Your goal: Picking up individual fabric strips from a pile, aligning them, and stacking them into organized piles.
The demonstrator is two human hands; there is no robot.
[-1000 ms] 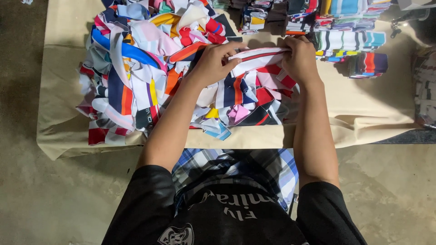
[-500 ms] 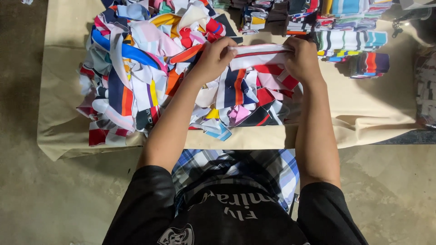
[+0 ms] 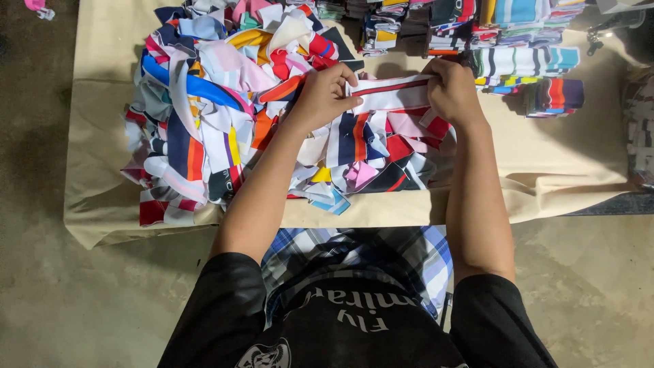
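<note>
1. Stretching a white fabric strip with red and dark stripes [image 3: 394, 93] between them, the left hand [image 3: 325, 92] and right hand [image 3: 451, 88] each pinch one end — fingers clenched on the cloth, so it lies flat and taut, likely to straighten it.
2. This strip hangs just above the loose heap of multicoloured strips [image 3: 225, 116], which covers the left and middle of the cloth-covered table [image 3: 102, 102].
3. Neat stacks of folded striped strips [image 3: 524, 61] sit along the far right edge — apparently sorted pieces kept apart from the heap.
4. Compared with a second ago, the strip is pulled straighter and held slightly lower; heap and stacks are unchanged.
</note>
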